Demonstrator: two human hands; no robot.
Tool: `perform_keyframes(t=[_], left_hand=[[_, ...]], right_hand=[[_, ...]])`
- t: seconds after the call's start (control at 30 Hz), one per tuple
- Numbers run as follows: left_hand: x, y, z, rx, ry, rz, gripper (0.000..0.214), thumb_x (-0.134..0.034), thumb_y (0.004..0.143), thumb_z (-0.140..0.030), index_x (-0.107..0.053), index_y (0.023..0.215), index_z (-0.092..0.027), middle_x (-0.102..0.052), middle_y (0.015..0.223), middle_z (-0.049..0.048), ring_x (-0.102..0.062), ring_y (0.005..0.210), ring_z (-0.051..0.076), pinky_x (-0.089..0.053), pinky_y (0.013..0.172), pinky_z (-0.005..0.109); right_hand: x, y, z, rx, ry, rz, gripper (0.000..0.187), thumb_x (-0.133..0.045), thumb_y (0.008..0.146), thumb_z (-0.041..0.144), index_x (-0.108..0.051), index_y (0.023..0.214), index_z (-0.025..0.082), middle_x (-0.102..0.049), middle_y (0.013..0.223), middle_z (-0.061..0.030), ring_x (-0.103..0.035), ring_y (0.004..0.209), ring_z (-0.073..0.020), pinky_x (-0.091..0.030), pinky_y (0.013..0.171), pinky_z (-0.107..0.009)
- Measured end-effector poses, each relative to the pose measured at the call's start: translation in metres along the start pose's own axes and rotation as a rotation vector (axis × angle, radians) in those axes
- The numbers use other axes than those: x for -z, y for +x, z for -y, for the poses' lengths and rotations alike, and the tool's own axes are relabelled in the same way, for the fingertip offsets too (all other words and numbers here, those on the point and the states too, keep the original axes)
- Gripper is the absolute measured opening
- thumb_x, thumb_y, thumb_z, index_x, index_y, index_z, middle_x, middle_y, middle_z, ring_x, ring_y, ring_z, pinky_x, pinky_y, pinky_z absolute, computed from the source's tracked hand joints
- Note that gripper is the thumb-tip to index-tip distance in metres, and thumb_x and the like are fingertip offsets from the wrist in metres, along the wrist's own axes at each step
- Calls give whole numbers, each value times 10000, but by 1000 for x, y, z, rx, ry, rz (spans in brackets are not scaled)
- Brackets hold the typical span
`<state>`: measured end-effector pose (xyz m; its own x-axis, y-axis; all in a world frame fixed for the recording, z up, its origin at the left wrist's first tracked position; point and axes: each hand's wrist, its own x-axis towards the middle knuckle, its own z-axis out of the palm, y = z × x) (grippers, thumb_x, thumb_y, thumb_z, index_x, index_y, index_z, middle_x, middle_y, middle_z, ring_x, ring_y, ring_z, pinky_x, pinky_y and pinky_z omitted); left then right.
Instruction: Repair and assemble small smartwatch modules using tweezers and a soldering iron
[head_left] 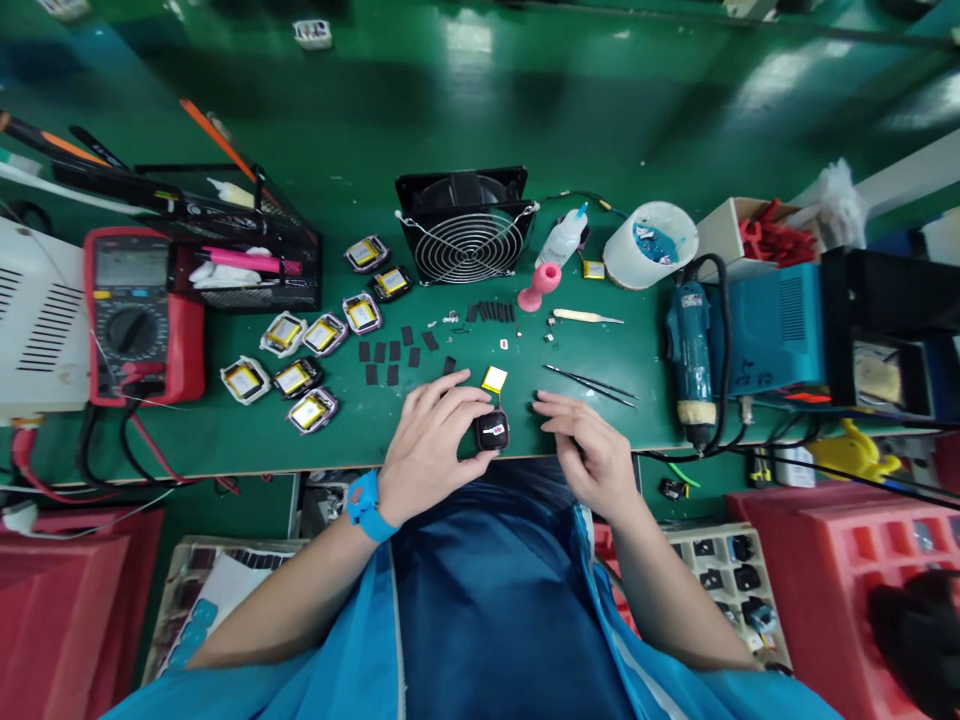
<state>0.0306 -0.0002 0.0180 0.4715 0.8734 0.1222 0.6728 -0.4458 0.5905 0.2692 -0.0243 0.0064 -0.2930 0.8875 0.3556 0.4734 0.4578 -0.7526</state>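
Observation:
My left hand (431,440) grips a small black square device (492,430) at the near edge of the green table (615,360), thumb and fingers pinched on its left side. A yellow battery (494,379) hangs off the device by a short wire, lying just beyond it. My right hand (585,445) hovers to the right of the device, its fingers loosely curled and pointing left toward it; whether they pinch something tiny is not visible. A pair of thin black tweezers (592,384) lies just past my right hand.
Several opened devices with yellow batteries (300,375) lie at left, black pads (394,360) in the middle. A fan (465,225), pink stand (538,286), glue bottle (564,238), white cup (651,245), electric screwdriver (690,345), red multimeter (135,315) and wire basket (240,255) ring the area.

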Motion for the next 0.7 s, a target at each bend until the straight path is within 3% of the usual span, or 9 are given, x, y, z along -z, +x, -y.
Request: perform_keyframes(t=[0.23,0.33,0.4,0.5,0.57,0.63,0.67,0.7], left_hand=[[-3,0,4,-55,56,-26,334,-682,896,-236,-634,1226,-232,-708,1253,92,-553,1361,350,-451,1090,533],[-4,-1,8,-100,69,-47,505,-674,911,-249,-533,1395,-234,-659,1319,126,-554,1366,358,-473,1095,543],[2,-2,9,-104,22,-41,591,-687,917,-295,-475,1467,-250,-615,1375,134,-536,1388,356,-487,1111,547],[27,-11,10,-105,-131,44,398,-683,935,-325,-612,1327,-326,-629,1358,85,-547,1380,332,-512,1110,543],[50,-23,13,-166,-318,262,222,-683,936,-344,-709,1154,-380,-697,1252,55,-641,1249,297,-588,1001,472],[70,-41,19,-292,-543,603,212,-745,860,-504,-749,1057,-428,-756,1068,37,-702,1090,289,-624,888,424],[78,-53,23,-355,-586,721,200,-800,782,-559,-764,948,-453,-766,961,14,-719,1001,282,-625,837,405],[83,-65,26,-395,-598,763,201,-841,707,-602,-762,826,-461,-756,843,-7,-723,890,262,-619,769,375]], right_hand=[[-17,1,-7,47,-106,-127,298,-460,878,14,-660,960,220,-766,1024,-98,-733,1123,-268,-632,907,-480],[-23,-1,-9,90,-163,-145,284,-471,873,16,-663,954,209,-763,1055,-115,-723,1146,-271,-638,909,-474],[-15,-2,-6,83,-159,-108,276,-471,877,14,-659,948,204,-764,1067,-120,-709,1180,-268,-632,937,-472],[20,-7,8,-17,-29,94,228,-494,933,57,-667,962,201,-771,1038,-100,-697,1208,-239,-607,997,-432],[50,-15,22,-45,192,351,129,-553,1001,196,-682,992,208,-783,1018,-78,-731,1136,-201,-604,984,-346],[75,-25,36,103,512,671,172,-587,1023,363,-680,1029,218,-799,1040,-67,-748,1112,-167,-585,984,-244],[83,-30,42,198,638,781,215,-583,1026,408,-681,1021,216,-802,1060,-71,-748,1122,-157,-565,1002,-207],[88,-35,48,297,743,855,254,-580,1022,450,-685,989,220,-804,1065,-70,-747,1128,-150,-542,1021,-175]])
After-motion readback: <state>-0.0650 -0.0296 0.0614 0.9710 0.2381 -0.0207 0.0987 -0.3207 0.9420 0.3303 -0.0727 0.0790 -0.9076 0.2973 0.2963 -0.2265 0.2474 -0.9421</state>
